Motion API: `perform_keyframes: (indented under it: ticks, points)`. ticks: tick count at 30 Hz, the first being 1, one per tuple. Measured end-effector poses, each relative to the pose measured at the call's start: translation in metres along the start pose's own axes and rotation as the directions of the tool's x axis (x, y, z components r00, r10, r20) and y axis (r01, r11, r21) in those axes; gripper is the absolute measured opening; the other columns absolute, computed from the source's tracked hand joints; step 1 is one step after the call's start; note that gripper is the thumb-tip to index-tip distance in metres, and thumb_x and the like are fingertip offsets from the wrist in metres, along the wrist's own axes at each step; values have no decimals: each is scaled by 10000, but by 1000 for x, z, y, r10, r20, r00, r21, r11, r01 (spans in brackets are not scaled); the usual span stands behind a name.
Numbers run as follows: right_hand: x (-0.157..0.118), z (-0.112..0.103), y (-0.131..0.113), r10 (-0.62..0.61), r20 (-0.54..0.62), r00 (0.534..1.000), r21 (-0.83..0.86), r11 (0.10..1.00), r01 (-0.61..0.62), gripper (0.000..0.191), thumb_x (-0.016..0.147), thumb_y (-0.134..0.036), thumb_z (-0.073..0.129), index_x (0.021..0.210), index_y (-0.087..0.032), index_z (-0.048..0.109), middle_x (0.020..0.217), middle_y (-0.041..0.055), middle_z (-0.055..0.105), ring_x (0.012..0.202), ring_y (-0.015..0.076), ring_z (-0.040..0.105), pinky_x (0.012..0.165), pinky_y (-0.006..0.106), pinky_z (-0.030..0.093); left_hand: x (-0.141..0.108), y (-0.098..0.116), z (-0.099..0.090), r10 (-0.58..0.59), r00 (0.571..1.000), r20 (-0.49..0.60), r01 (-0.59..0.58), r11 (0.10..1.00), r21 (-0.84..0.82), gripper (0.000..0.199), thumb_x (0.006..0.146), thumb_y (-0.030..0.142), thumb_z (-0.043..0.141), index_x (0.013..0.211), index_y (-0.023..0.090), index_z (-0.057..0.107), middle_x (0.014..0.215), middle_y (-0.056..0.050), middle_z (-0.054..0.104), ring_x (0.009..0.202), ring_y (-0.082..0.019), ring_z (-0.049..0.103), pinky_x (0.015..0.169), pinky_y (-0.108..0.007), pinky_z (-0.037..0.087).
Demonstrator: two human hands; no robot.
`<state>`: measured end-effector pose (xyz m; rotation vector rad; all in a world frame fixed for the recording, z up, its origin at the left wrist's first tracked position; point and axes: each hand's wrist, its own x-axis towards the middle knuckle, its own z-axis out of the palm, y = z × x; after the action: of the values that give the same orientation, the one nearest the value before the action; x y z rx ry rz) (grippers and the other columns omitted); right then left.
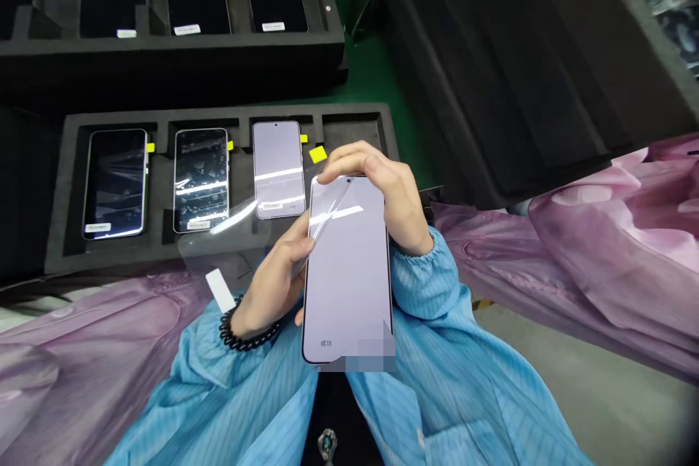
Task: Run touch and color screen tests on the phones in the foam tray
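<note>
A smartphone (pixel 349 269) with a lit pale lilac screen is held in front of my body, tilted slightly. My left hand (pixel 278 273) grips its left edge, thumb on the rim and other fingers behind it. Over the top of the phone curls my right hand (pixel 390 193), its fingertips at the upper left corner and its palm along the right edge. A clear film (pixel 229 233) is partly lifted, with a crease across the screen's upper left. It spreads out to the left, and a white label (pixel 220 290) shows near my wrist. A yellow tab (pixel 317 154) sits beside my right fingertips.
Ahead lies a black foam tray (pixel 158 255) holding three phones, one lit (pixel 278 171). Behind it, a higher foam tray (pixel 306 47) holds several dark phones. A large black foam piece (pixel 524 73) stands at the right. Pink-sleeved people (pixel 546 247) are on both sides.
</note>
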<state>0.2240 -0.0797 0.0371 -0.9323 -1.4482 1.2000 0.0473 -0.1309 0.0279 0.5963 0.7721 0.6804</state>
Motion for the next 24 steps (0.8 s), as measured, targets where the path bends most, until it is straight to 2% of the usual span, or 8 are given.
perform_keyframes:
  ticks: [4,7,12,16,19,24]
  points:
    - [1,2,5,67,-17,998,0,998,-67,434,1049,-399,407,897,-267,792,1037,11,714,1030,187,662,1003,349,517,-1,2,0,-38,998,47,41,997,-72,608,886,429,552,1461,253,462,725,43,702,285,-105,477,227,-212,313]
    - [2,2,6,42,3,999,-25,999,-42,437,1056,-383,399,895,-268,788,1029,8,718,1032,185,669,993,353,527,-1,2,0,-35,998,49,39,995,-87,595,888,426,558,1453,265,462,697,61,682,275,-110,478,221,-212,317]
    - [5,2,3,39,-10,999,-224,974,-40,487,1089,-387,352,894,-260,779,1036,24,730,1013,166,673,949,341,559,0,2,2,-28,999,-34,26,998,-56,544,863,396,585,1381,235,548,673,44,661,294,-92,473,248,-198,319]
    - [4,2,1,56,-19,998,-324,944,-59,493,1099,-368,347,890,-259,780,1023,23,742,971,149,680,929,328,570,2,1,2,-25,999,-47,23,999,-43,575,841,368,594,1398,231,546,598,45,609,275,-101,443,250,-203,279]
    - [9,-1,5,47,-12,999,-304,951,-48,579,1098,-453,311,805,-248,766,962,34,747,928,164,689,923,359,575,8,1,-2,34,995,-94,-32,999,22,578,837,370,614,1392,217,562,574,44,566,300,-95,424,266,-203,273]
    - [42,-6,19,-118,53,992,-155,980,125,724,1047,-663,238,784,-224,751,924,11,742,896,133,681,898,338,563,33,9,-16,208,972,-112,-189,969,158,533,808,398,654,1304,203,635,592,42,526,356,-83,394,297,-205,241]
